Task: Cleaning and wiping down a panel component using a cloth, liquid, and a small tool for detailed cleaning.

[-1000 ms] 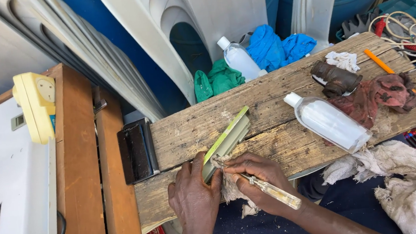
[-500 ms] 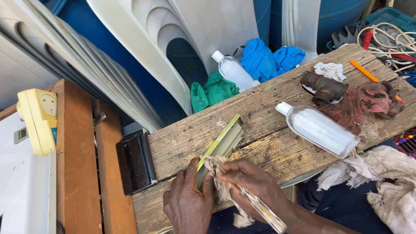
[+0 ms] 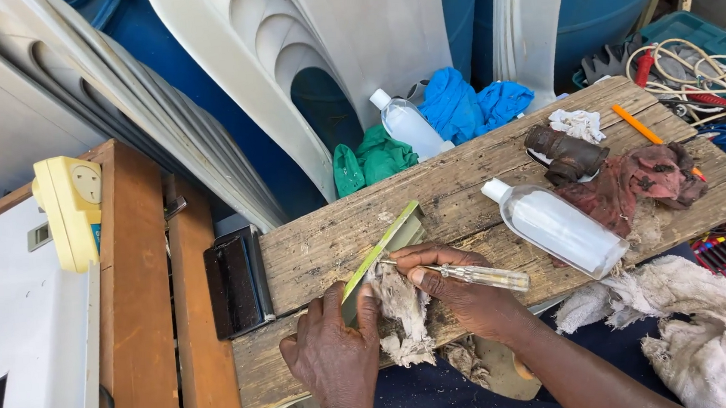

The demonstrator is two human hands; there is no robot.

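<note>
- The left hand [image 3: 333, 353] rests on the wooden worktop [image 3: 500, 189] at the 6 o'clock edge of the view; its grip is closed on a thin green-edged flat part [image 3: 381, 247], thumb and fingers pinching the near end.
- The flat part lies on the worktop, tilted up on its edge, and runs from the left hand toward 1 o'clock.
- The right hand [image 3: 465, 295] lies just beside the left hand, at its 3 o'clock; its grip is closed around a clear-handled screwdriver [image 3: 472, 275].
- The screwdriver handle points toward 3 o'clock; its tip points toward 9 o'clock and meets the flat part.
- A wad of dirty white cloth [image 3: 402, 313] lies between the two hands, touching both.
- A clear plastic bottle [image 3: 555, 225] lies on its side at 2 o'clock from the right hand, near a dark red rag [image 3: 637, 181].
- A black flat device [image 3: 233, 283] lies at the worktop's 9 o'clock end.
- A second bottle [image 3: 409, 124] with green cloth [image 3: 372, 156] and blue cloth [image 3: 471, 100] sits at the 12 o'clock edge.
</note>
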